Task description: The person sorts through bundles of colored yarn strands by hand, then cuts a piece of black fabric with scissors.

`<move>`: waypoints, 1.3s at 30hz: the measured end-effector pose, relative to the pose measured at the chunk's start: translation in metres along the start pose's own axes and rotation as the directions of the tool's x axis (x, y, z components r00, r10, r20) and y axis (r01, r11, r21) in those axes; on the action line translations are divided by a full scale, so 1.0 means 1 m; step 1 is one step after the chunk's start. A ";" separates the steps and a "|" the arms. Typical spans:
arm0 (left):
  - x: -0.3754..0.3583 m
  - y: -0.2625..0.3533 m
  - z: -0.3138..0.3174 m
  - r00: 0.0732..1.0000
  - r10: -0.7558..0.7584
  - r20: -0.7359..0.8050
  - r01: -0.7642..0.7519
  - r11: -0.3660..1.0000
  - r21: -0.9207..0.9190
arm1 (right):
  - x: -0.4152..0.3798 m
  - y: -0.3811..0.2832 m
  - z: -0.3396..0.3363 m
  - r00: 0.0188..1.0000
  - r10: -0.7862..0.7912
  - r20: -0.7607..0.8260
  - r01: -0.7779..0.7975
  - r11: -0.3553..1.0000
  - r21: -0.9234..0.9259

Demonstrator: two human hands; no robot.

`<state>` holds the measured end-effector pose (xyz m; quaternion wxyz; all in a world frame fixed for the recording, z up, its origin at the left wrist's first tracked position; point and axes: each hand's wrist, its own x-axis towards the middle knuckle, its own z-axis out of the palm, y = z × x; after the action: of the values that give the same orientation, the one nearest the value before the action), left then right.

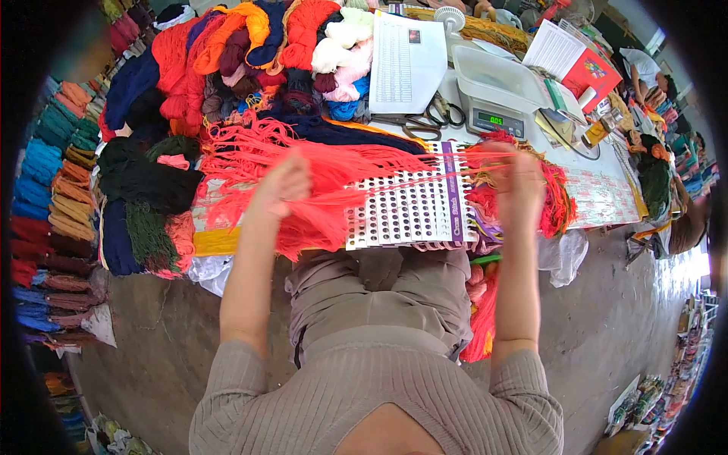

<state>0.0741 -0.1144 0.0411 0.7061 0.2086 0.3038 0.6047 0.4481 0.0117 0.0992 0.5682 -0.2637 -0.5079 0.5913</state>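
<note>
Coral-red yarn (326, 163) lies in a loose pile across the table's near side. My left hand (287, 184) is closed on part of it, at the pile's middle. Thin coral strands stretch rightward over a white punched card (409, 208) with a purple strip. They reach my right hand (522, 182), which is blurred, with its fingers closed round the strands. Beneath and beside my right hand lies a bundle of mixed red, orange and green yarn (557, 197).
Behind lie scissors (421, 125), a printed sheet (409, 64), and a scale (497, 114) bearing a clear tray. Coloured yarn skeins (235, 53) fill the back left. Dark skeins (144, 178) hang over the left edge. A person (644, 72) is at the far right.
</note>
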 end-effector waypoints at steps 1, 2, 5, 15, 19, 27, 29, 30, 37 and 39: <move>-0.009 0.017 -0.016 0.985 0.107 -0.136 -0.112 0.993 -0.029 | 0.005 -0.019 -0.020 0.999 -0.033 -0.012 0.035 0.960 0.279; -0.016 0.035 -0.060 0.988 0.137 -0.076 -0.149 0.973 -0.176 | 0.013 -0.030 -0.047 0.969 0.091 -0.230 0.035 0.870 0.493; -0.057 0.093 -0.154 0.674 0.375 -0.637 -0.406 0.908 0.104 | 0.039 -0.054 -0.180 0.996 -0.027 0.088 -0.022 0.861 0.508; -0.037 0.092 -0.005 0.781 0.606 -0.151 -0.624 0.758 -0.191 | 0.047 -0.080 -0.101 0.981 -0.171 -0.091 0.051 0.685 -0.727; 0.043 -0.014 0.043 0.987 0.121 -0.105 -0.120 0.993 0.022 | 0.036 0.056 -0.020 0.938 0.211 0.275 -0.014 0.816 -0.578; 0.092 -0.102 0.065 0.869 -0.405 -0.286 0.413 0.910 -0.036 | 0.031 0.150 0.009 0.849 0.481 0.218 -0.193 0.666 -0.721; 0.099 -0.100 0.067 0.870 -0.405 -0.281 0.444 0.892 0.090 | 0.032 0.154 0.009 0.868 0.471 0.156 -0.205 0.628 -0.751; 0.100 -0.098 0.074 0.868 -0.395 -0.301 0.453 0.877 0.158 | 0.033 0.155 0.010 0.878 0.462 0.123 -0.220 0.619 -0.754; 0.140 -0.121 0.056 0.940 -0.154 -0.303 0.298 0.805 0.514 | 0.039 0.160 0.009 0.877 0.455 0.151 -0.204 0.639 -0.741; 0.142 -0.124 0.058 0.935 -0.161 -0.315 0.307 0.811 0.498 | 0.044 0.156 0.010 0.848 0.503 0.169 -0.245 0.653 -0.717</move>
<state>0.2157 0.0070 -0.0237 0.6425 0.2789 0.5741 0.4240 0.3669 0.0753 -0.0256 0.1963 -0.4399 -0.7121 0.5107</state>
